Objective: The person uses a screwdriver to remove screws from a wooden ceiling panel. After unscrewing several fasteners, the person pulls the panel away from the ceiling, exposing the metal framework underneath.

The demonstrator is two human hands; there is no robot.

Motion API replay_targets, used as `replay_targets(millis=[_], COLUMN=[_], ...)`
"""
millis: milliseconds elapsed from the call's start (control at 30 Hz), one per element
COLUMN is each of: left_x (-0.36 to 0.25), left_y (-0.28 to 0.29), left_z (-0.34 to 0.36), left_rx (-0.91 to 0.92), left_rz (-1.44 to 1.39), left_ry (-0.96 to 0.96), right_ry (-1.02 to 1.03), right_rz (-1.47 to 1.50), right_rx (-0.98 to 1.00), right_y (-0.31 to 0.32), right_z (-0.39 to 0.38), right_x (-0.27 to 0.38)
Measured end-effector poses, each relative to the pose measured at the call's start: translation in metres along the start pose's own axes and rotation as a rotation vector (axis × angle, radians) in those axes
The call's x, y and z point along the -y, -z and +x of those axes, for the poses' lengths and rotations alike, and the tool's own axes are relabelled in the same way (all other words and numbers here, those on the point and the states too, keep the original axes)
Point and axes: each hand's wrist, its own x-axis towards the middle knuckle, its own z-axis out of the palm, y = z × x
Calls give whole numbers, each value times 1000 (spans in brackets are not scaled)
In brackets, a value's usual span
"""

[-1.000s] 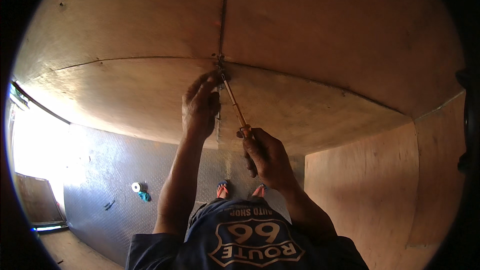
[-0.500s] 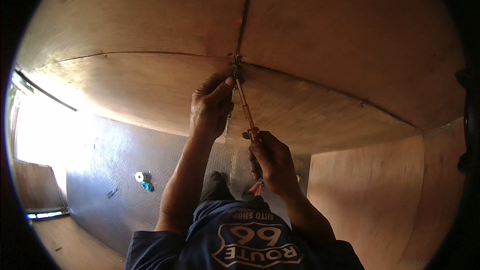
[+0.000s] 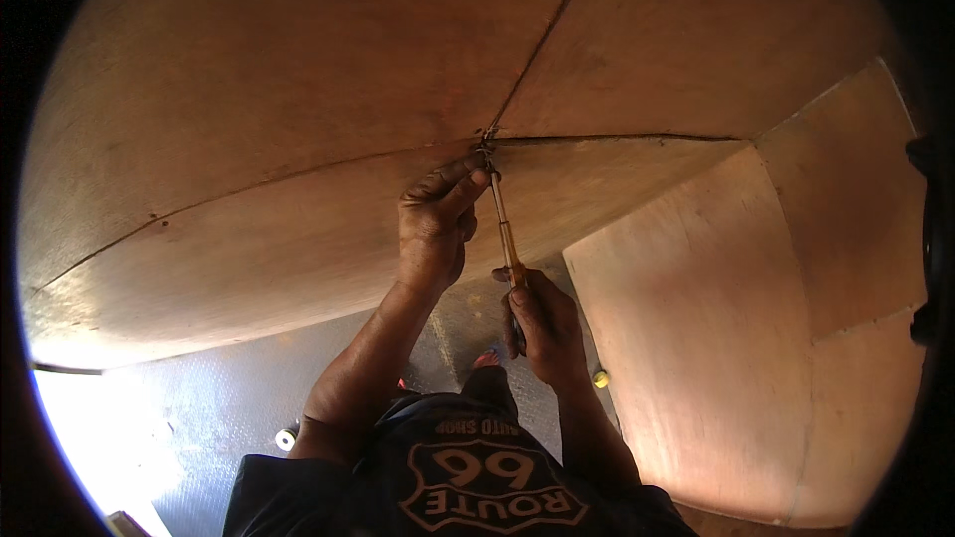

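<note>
My right hand (image 3: 545, 323) is wrapped around the amber handle of a screwdriver (image 3: 510, 249), which points up and slightly left. Its thin shaft runs up to the fingertips of my left hand (image 3: 435, 219). That hand is closed in a pinch just under the place where the panel seams meet. A small dark fitting (image 3: 485, 147) sits at this junction, partly covered by my left fingers. What lies between those fingertips is too small to make out. The brown wooden panel (image 3: 298, 229) spreads behind both hands.
A lighter wooden panel (image 3: 686, 318) stands on the right. Below is a metallic textured floor (image 3: 214, 398), with a white roll (image 3: 286, 440) at left and a small yellow object (image 3: 601, 379) near the right panel. Bright light enters at the lower left.
The view has swung toward the right, so more of the right panel shows and the bright opening sits lower left. Both hands keep their hold at the seam junction.
</note>
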Motion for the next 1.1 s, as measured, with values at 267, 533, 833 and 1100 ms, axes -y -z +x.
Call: replay_targets(millis=[267,533,833,1100], left_x=[-4,3,6,3], left_y=[17,14,16,19], left_z=[-2,0,2,0], left_rx=[62,37,36,135], left_rz=[-98,-134,-185,-236], left_ry=[66,46,54,194], right_ry=[-58,-64,-82,-204], right_rz=[-72,-89,-291,-333], right_rx=[-103,-85,-148,-181], right_y=[-24,-20,-22,-20], right_z=[-12,-5,-5,-13], right_x=[7,10,22,56])
